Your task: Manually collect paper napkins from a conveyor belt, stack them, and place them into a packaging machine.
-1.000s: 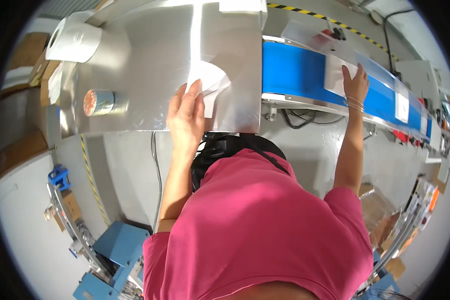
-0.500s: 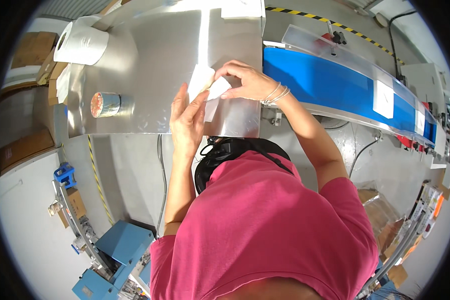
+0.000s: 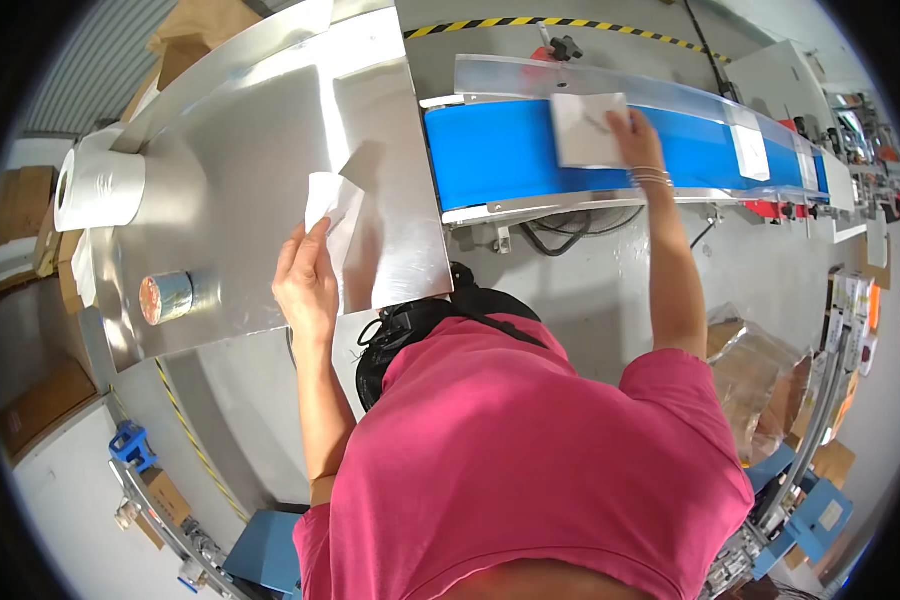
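My left hand (image 3: 308,278) pinches a small bundle of thin white pouches or folded papers (image 3: 335,212) between thumb and fingers, above the shiny metal table (image 3: 240,190). I cannot tell how many pieces it holds. Out to the right, my right hand (image 3: 640,145) reaches over a blue conveyor belt (image 3: 500,150). Its fingers are closed on the right edge of a flat, square white packet (image 3: 585,130), which has a faint grey mark. Farther right, another white packet (image 3: 749,150) lies on the belt, with one more white piece (image 3: 806,160) beyond it.
On the table's left stand a large white roll (image 3: 110,190) and a small shiny cylindrical roll (image 3: 167,297). A clear plastic guard (image 3: 505,76) runs along the belt's far side. Cardboard boxes (image 3: 25,205) are at the left, and a clear plastic bag (image 3: 755,375) at the right.
My hands were together over the table; my right hand has moved right to the belt with a white packet. My left hand still holds white pieces. The view has swung to the right.
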The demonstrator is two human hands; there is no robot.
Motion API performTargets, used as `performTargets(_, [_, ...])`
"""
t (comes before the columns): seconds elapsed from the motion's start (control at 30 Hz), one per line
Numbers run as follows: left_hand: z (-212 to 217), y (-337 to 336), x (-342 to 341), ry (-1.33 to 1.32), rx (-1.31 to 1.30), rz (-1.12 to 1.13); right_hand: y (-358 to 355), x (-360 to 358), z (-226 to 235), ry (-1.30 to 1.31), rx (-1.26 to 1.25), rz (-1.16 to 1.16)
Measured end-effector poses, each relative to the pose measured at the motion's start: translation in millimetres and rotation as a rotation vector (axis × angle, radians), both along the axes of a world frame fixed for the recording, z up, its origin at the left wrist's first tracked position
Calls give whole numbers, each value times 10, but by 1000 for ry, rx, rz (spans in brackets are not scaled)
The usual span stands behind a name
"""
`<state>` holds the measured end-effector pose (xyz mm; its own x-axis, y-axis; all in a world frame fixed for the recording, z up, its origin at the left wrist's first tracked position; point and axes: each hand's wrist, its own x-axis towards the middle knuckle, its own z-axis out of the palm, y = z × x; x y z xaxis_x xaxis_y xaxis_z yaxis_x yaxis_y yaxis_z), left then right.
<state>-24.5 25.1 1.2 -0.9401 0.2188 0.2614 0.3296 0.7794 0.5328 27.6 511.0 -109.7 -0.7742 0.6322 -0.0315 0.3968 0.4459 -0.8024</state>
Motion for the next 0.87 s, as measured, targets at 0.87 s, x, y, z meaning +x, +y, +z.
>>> performTargets(0.87, [-219, 681, -420, -667, 684, -258, -1289, -212, 587, 79, -652, 509])
